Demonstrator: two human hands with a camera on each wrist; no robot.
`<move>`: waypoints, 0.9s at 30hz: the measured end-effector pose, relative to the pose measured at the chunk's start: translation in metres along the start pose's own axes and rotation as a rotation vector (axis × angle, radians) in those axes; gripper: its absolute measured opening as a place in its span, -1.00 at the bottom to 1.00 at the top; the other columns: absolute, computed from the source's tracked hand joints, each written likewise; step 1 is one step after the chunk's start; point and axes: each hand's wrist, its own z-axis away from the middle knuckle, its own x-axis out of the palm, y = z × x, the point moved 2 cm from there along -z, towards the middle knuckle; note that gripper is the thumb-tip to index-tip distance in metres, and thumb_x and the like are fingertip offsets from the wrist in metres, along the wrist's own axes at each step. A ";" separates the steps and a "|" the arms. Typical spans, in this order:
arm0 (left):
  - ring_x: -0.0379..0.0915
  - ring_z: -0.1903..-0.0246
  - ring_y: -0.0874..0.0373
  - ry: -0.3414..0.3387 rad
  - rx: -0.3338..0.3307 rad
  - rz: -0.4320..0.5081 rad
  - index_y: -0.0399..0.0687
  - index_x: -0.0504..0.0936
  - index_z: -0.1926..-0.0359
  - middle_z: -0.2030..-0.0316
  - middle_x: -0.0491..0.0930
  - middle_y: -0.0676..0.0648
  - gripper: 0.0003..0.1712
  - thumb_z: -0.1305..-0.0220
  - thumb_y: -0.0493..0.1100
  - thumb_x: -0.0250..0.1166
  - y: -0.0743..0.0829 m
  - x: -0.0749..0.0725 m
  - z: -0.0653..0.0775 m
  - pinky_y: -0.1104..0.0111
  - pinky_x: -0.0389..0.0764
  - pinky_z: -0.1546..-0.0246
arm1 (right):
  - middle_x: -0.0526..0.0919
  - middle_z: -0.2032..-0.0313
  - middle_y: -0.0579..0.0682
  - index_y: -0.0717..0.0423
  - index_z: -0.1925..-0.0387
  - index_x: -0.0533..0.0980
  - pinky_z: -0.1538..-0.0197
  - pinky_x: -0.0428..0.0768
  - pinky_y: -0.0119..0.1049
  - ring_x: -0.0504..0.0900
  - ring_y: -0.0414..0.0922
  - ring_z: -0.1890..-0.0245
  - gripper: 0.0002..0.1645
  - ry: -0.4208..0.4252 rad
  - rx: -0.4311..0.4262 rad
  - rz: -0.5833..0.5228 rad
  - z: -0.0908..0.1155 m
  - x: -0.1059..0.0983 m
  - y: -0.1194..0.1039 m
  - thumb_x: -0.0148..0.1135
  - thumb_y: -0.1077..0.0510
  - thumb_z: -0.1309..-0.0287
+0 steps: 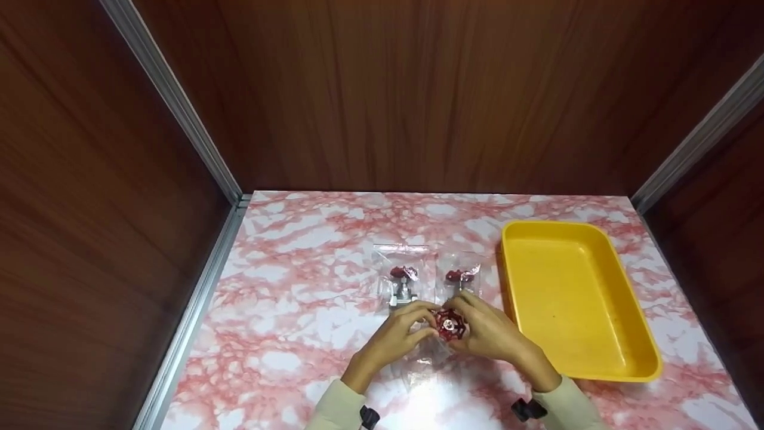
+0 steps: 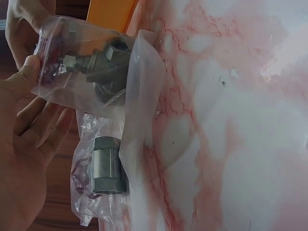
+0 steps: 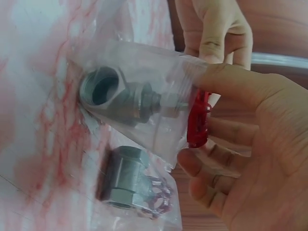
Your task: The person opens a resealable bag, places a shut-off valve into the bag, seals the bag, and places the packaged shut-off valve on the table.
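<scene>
A gate valve (image 3: 137, 103) with a grey metal body and a red handwheel (image 1: 449, 325) stands upright, inside a clear plastic bag (image 2: 77, 89). The bag's upper edge is around the handwheel. My left hand (image 1: 406, 334) pinches this edge on the left side, thumb and fingertips beside the wheel. From the right, my right hand (image 1: 486, 328) holds the bag's edge, its fingers curved about the wheel. Just beyond the hands lie two more bagged valves, the left one (image 1: 403, 291) and the right one (image 1: 459, 276), partly covered by my right hand.
A yellow tray (image 1: 641, 334) sits on the marbled red and white table (image 1: 286, 334), right of my hands. Brown wood-grain panels (image 1: 406, 95) with metal corner strips rise at the back and on both sides.
</scene>
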 end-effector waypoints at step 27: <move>0.66 -0.15 0.14 -0.008 -0.082 0.039 -0.04 0.60 -0.23 -0.15 0.71 -0.02 -0.64 -0.67 0.04 0.11 -0.001 -0.002 -0.009 0.28 0.69 -0.21 | 0.68 -0.13 -0.02 0.02 0.03 0.66 -0.25 0.69 -0.01 0.64 -0.03 -0.15 -0.32 0.224 -0.059 -0.068 0.017 0.020 -0.006 0.77 0.22 0.30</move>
